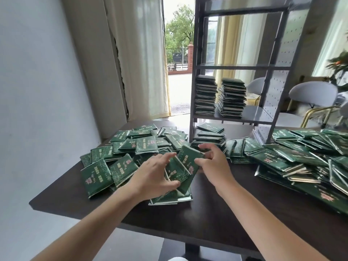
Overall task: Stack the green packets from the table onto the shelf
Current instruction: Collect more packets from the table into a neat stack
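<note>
Head view: both hands meet over the table's (216,213) middle, near its front edge. The left hand (152,178) curls fingers and thumb round a packet (175,173) held above a few flat ones. The right hand (212,162) pinches a tilted packet (189,157) by its right edge, thumb below, fingers above. Loose packets (130,146) cover the table's left and far side; a heap (305,157) fills its right edge. The shelf (243,113) stands at the back edge, two stacks (218,97) on its lower board, left end.
</note>
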Action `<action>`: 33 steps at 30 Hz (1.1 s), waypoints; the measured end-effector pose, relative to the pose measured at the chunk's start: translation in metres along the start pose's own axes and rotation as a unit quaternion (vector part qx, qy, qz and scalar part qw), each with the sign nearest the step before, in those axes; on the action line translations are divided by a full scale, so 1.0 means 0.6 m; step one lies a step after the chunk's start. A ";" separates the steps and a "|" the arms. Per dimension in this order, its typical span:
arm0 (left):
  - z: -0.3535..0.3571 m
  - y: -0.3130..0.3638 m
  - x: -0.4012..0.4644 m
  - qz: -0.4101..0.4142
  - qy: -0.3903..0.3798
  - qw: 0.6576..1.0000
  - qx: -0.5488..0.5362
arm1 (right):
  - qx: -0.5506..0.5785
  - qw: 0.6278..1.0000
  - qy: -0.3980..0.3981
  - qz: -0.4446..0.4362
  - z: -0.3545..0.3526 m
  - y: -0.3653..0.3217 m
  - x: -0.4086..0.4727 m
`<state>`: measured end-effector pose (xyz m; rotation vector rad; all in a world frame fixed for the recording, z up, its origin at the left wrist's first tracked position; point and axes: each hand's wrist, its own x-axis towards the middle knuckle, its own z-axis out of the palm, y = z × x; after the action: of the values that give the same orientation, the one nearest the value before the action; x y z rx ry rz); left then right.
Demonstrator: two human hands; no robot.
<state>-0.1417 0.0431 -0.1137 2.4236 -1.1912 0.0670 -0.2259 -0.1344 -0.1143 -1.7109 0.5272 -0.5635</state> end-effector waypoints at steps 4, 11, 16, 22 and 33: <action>0.033 0.051 0.033 0.028 0.088 0.995 -0.031 | 0.070 0.995 0.069 0.012 -0.068 -0.002 0.012; 0.073 0.127 0.089 -0.001 0.176 0.962 -0.207 | 0.146 0.978 0.136 0.060 -0.169 0.032 0.020; 0.091 0.157 0.114 -0.086 0.156 0.923 -0.341 | 0.188 0.972 0.130 0.047 -0.197 0.060 0.015; 0.106 0.163 0.123 -0.162 0.062 0.910 -0.376 | 0.173 0.976 0.102 0.087 -0.172 0.086 0.013; 0.067 0.118 0.110 -0.092 -0.115 0.969 -0.199 | 0.064 0.996 0.016 0.065 -0.158 0.100 0.001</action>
<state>-0.1602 -0.0598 -0.1093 2.2063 -0.9548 -0.4759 -0.2874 -0.2189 -0.1554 -1.5371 0.6081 -0.5199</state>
